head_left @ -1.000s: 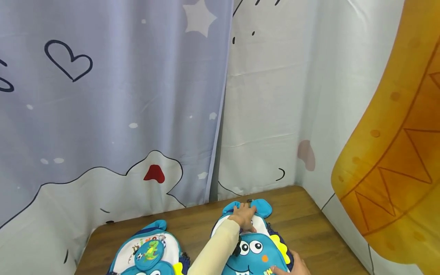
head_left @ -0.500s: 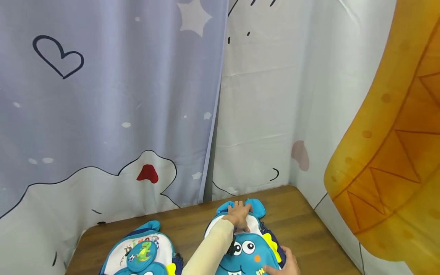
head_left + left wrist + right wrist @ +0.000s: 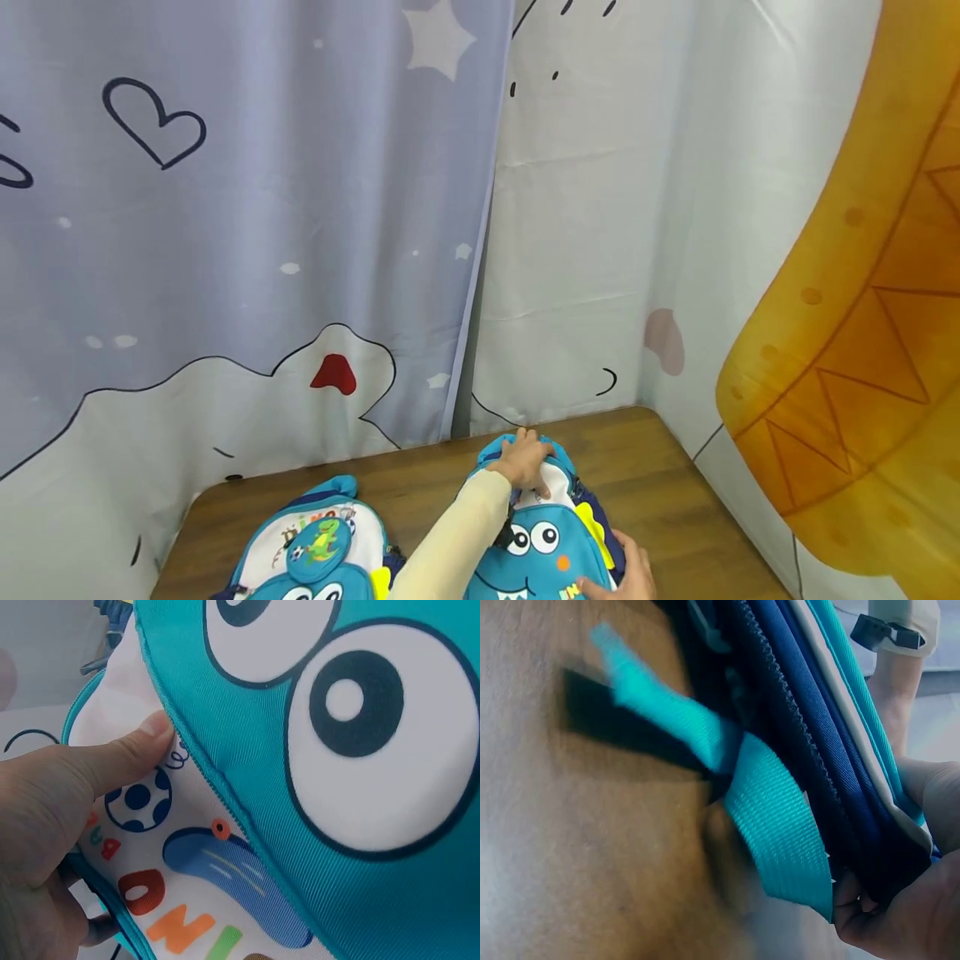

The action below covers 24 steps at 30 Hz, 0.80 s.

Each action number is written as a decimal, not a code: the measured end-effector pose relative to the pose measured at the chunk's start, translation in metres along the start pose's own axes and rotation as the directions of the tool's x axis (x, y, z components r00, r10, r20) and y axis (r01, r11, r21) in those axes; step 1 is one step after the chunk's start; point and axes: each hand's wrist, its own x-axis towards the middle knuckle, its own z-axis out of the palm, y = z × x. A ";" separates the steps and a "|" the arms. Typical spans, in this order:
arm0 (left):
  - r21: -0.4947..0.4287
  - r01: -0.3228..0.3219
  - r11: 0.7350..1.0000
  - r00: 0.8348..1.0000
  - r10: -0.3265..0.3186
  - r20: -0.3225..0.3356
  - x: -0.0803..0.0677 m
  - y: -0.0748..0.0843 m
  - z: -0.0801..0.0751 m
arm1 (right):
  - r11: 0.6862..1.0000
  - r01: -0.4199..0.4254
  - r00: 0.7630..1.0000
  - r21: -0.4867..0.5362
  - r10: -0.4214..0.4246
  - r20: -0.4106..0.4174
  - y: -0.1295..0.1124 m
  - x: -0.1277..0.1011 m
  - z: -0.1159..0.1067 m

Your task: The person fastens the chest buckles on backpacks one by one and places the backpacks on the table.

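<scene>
A blue and white children's backpack point(image 3: 561, 537) with a big-eyed cartoon face lies at the lower middle of the head view. My left hand point(image 3: 522, 462) grips its top edge. In the left wrist view the thumb of the left hand point(image 3: 56, 802) presses the white printed front while the fingers curl behind the edge. At the bag's lower right side, my right hand point(image 3: 630, 575) holds on with the thumb over the front. From the right wrist, my right hand point(image 3: 907, 900) clasps a bottom corner, beside a turquoise webbing strap point(image 3: 780, 817) that hangs loose.
A second, similar backpack point(image 3: 322, 542) with a round dinosaur patch lies to the left on the wooden table point(image 3: 637, 467). Printed curtains point(image 3: 562, 250) stand behind the table and along its right side.
The round blue piece that stuck out at the backpack's upper right has slipped mostly behind its top. Both hands keep their hold. The head view has shifted slightly.
</scene>
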 end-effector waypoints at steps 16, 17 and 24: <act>-0.061 -0.047 0.997 0.992 0.039 -0.120 -0.023 -0.012 -0.030 | 0.985 0.162 0.983 -0.060 -0.166 -0.080 -0.033 -0.024 -0.012; -0.068 -0.053 0.996 0.990 0.044 -0.131 -0.024 -0.012 -0.032 | 0.986 0.160 0.984 -0.053 -0.164 -0.076 -0.036 -0.027 -0.013; -0.079 -0.084 0.993 0.972 0.065 -0.225 -0.032 -0.014 -0.049 | 0.978 0.208 0.975 -0.025 -0.209 -0.073 -0.053 -0.041 -0.023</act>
